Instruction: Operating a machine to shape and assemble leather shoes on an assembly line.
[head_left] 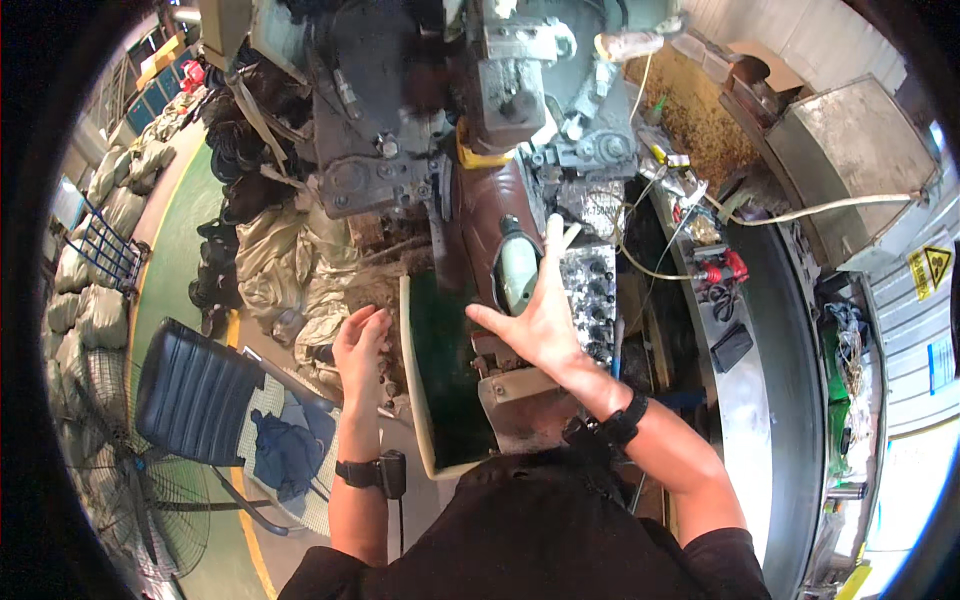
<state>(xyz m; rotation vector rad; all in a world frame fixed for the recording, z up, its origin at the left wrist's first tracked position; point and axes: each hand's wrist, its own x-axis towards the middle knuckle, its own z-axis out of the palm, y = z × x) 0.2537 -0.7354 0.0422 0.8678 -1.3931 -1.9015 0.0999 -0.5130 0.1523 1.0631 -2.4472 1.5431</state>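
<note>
A brown leather boot (485,205) sits toe-first under the head of a machine (510,105). Pale green plastic, likely a last (519,268), shows in its opening. My right hand (545,325) is open at the near end of the boot, thumb stretched left and fingers pointing away along its right side. Whether it touches the leather is hard to tell. My left hand (360,345) is raised left of a dark green tray (408,370) with a pale rim, its fingers curled and nothing visible in them.
A dark conveyor belt (770,350) curves along the right, beside a metal ledge with a red-handled tool (725,268). On the left are a black chair (195,390), a floor fan (150,500) and piled tan cloth bags (280,260). Machine controls (590,300) stand right of the boot.
</note>
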